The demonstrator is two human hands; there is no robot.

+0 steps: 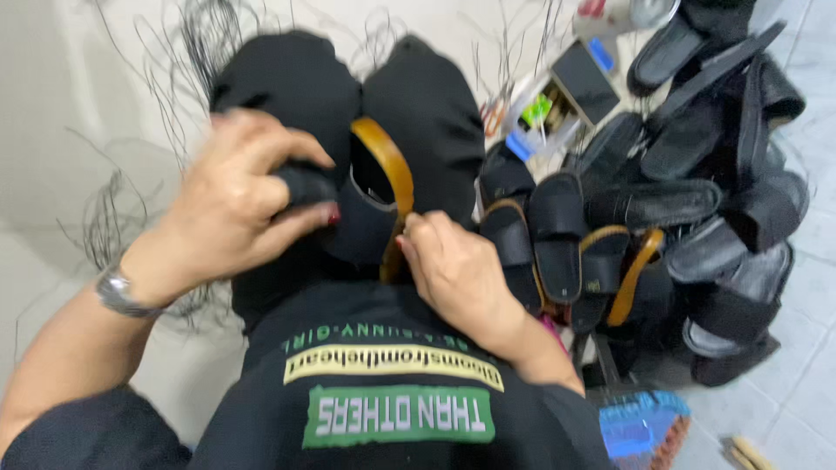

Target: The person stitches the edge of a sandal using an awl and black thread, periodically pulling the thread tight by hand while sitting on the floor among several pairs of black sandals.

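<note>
Now sandal [376, 204] between both hands [348, 226]

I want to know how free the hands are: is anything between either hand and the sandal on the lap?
Nothing visible does. The left hand already grips the black strap, and the right hand touches the sandal at its tan sole edge. The sandal pile lies off to the side.

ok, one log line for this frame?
left hand: gripping black strap | right hand: on black sandal with tan sole | right: pile of black sandals
</note>
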